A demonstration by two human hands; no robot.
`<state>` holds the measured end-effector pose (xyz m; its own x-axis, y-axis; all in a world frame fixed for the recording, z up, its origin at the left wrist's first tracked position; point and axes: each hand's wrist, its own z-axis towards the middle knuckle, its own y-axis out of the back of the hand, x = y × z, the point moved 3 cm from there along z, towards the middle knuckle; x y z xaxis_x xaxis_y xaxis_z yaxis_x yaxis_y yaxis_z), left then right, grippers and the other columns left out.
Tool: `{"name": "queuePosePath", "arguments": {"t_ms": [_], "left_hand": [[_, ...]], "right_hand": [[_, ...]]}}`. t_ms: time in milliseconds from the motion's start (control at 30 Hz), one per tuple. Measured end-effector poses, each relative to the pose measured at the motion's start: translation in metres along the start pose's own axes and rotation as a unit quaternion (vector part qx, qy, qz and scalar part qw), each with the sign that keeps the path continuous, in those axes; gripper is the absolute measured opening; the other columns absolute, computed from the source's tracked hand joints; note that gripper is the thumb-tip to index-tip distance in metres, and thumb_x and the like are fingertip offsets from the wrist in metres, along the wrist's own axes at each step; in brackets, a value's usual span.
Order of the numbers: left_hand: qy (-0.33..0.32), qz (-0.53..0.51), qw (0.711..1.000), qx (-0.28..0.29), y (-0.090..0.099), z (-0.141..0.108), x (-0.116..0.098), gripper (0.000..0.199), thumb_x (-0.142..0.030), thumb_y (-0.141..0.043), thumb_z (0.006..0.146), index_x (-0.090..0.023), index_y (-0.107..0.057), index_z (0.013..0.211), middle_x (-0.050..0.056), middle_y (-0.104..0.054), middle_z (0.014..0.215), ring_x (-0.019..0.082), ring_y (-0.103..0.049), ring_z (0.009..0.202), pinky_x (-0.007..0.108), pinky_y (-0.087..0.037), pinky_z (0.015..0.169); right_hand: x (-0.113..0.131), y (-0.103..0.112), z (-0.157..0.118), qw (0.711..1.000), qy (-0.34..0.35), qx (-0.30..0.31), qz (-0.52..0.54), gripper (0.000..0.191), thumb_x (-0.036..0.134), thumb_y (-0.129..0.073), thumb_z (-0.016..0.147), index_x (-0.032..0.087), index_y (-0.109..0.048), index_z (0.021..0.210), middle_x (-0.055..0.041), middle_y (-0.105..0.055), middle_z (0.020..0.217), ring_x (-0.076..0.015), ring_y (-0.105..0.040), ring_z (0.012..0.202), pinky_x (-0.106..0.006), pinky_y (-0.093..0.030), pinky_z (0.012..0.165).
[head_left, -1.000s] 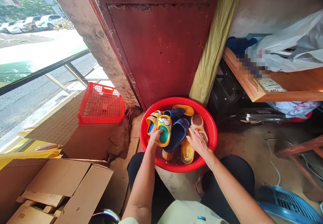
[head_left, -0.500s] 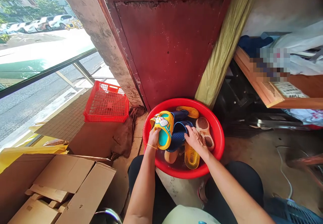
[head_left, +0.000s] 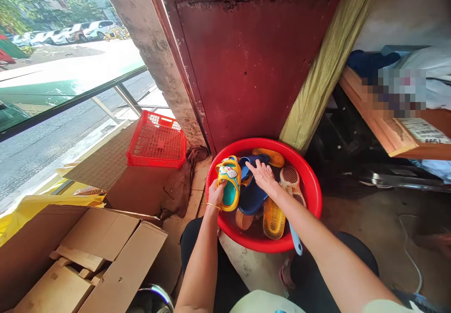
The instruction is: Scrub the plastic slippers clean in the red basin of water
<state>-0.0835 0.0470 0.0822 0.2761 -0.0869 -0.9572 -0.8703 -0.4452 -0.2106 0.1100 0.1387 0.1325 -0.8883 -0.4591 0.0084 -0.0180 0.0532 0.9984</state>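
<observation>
My left hand (head_left: 215, 194) grips a yellow slipper (head_left: 231, 200) with a teal insole and a cartoon figure on its strap, at the left side of the red basin (head_left: 319, 195). Above the dark blue slippers (head_left: 254, 199) is my right hand (head_left: 263, 174), its fingers stretched out and apart; whether they touch the slippers I cannot tell. Around them in the basin lie a yellow sole (head_left: 274, 219), another yellow slipper (head_left: 269, 157) at the back and pale shoes with brown soles (head_left: 289, 176). A light blue handle (head_left: 296, 240) pokes over the rim, partly under my right forearm.
A red plastic crate (head_left: 157, 139) stands left of the basin beside a brown cloth (head_left: 179, 195). Open cardboard boxes (head_left: 123, 252) fill the lower left. Behind the basin is a dark red door (head_left: 246, 68); a wooden shelf (head_left: 387, 129) juts in at right.
My right hand has moved left and up from the near blue slipper, its fingers now extended. The yellow slipper stays in my left hand. The light blue handle has come into sight.
</observation>
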Motion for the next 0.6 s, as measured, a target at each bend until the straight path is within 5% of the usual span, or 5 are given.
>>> {"name": "queuePosePath", "arguments": {"t_ms": [200, 300, 467, 533, 600], "left_hand": [[0.013, 0.042, 0.997, 0.058, -0.016, 0.002, 0.009, 0.039, -0.044, -0.074, 0.072, -0.018, -0.070, 0.101, 0.008, -0.074, 0.092, 0.027, -0.069, 0.087, 0.039, -0.055, 0.080], [-0.048, 0.146, 0.988, 0.018, -0.020, 0.011, 0.008, 0.036, -0.034, -0.075, 0.070, -0.020, -0.071, 0.103, 0.008, -0.074, 0.097, 0.029, -0.067, 0.097, 0.043, -0.051, 0.091], [-0.196, 0.227, 0.952, -0.068, -0.028, 0.005, -0.005, 0.050, -0.026, -0.071, 0.075, -0.020, -0.064, 0.125, 0.015, -0.065, 0.127, 0.032, -0.057, 0.123, 0.046, -0.038, 0.110], [-0.269, 0.254, 0.929, -0.015, -0.043, -0.013, -0.009, 0.050, -0.029, -0.069, 0.079, -0.020, -0.063, 0.128, 0.015, -0.063, 0.130, 0.032, -0.052, 0.130, 0.047, -0.032, 0.115], [-0.326, 0.307, 0.888, 0.107, -0.067, -0.037, -0.003, 0.052, -0.034, -0.071, 0.079, -0.024, -0.063, 0.130, 0.013, -0.061, 0.135, 0.032, -0.047, 0.135, 0.049, -0.026, 0.119]], "right_hand": [[-0.011, -0.007, -0.017, 0.999, 0.000, -0.013, 0.033, 0.055, 0.019, -0.037, 0.096, 0.025, -0.044, 0.150, -0.0152, -0.052, 0.140, -0.0279, -0.055, 0.117, -0.039, -0.042, 0.098], [-0.037, -0.019, -0.063, 0.996, -0.019, -0.058, 0.072, 0.058, 0.022, -0.037, 0.097, 0.021, -0.033, 0.155, -0.0147, -0.052, 0.138, -0.0255, -0.055, 0.116, -0.036, -0.042, 0.099], [-0.075, -0.057, -0.163, 0.990, -0.141, 0.006, 0.025, 0.062, 0.032, -0.050, 0.093, 0.020, -0.038, 0.153, -0.0169, -0.057, 0.129, -0.0308, -0.059, 0.112, -0.039, -0.047, 0.089], [-0.078, -0.068, -0.190, 0.982, -0.179, 0.047, 0.044, 0.063, 0.035, -0.052, 0.093, 0.026, -0.037, 0.153, -0.0133, -0.061, 0.123, -0.0279, -0.063, 0.106, -0.036, -0.048, 0.085], [-0.075, -0.072, -0.201, 0.975, -0.191, 0.077, 0.085, 0.065, 0.039, -0.053, 0.092, 0.027, -0.035, 0.154, -0.0110, -0.064, 0.123, -0.0261, -0.064, 0.107, -0.034, -0.047, 0.085]]}}
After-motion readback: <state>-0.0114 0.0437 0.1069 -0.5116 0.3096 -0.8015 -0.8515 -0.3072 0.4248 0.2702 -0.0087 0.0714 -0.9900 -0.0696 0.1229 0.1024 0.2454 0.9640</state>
